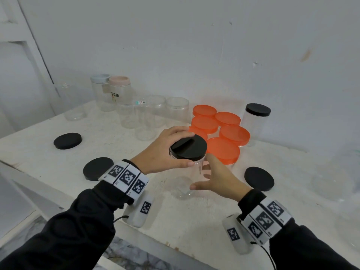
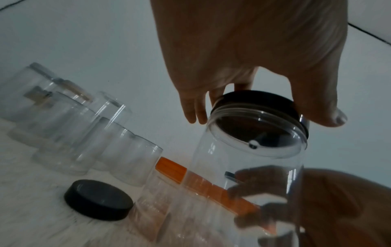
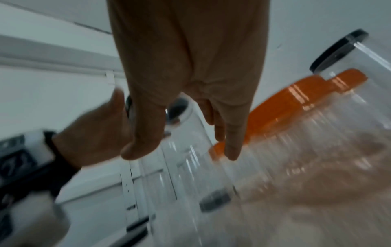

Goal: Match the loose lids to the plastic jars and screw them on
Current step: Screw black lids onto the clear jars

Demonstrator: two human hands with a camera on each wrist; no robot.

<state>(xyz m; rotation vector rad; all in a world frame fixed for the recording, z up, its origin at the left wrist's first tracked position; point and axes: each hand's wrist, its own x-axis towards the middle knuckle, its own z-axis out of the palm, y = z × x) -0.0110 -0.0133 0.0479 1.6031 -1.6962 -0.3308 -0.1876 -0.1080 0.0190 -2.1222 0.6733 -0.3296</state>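
Observation:
A clear plastic jar [image 1: 187, 180] stands upright at the middle of the white table [image 1: 116, 152]. A black lid [image 1: 194, 151] sits on its mouth. My left hand [image 1: 186, 147] grips that lid from above, thumb on the near rim and fingers over the far rim; the left wrist view shows the same lid [image 2: 253, 98] in my left hand [image 2: 264, 108]. My right hand [image 1: 201, 171] is open beside the jar's right wall, fingers straight. Whether it touches the jar I cannot tell. The right wrist view is blurred, with my right hand [image 3: 184, 152] spread in front of the jar [image 3: 180, 175].
Three loose black lids lie flat: far left [image 1: 67, 140], near left [image 1: 98, 168], right [image 1: 259, 178]. Several orange-lidded jars [image 1: 223, 150] crowd just behind the held jar, and a black-lidded jar [image 1: 257, 117] stands beyond them. Open clear jars [image 1: 148, 114] and pastel-lidded ones [image 1: 109, 88] line the back left.

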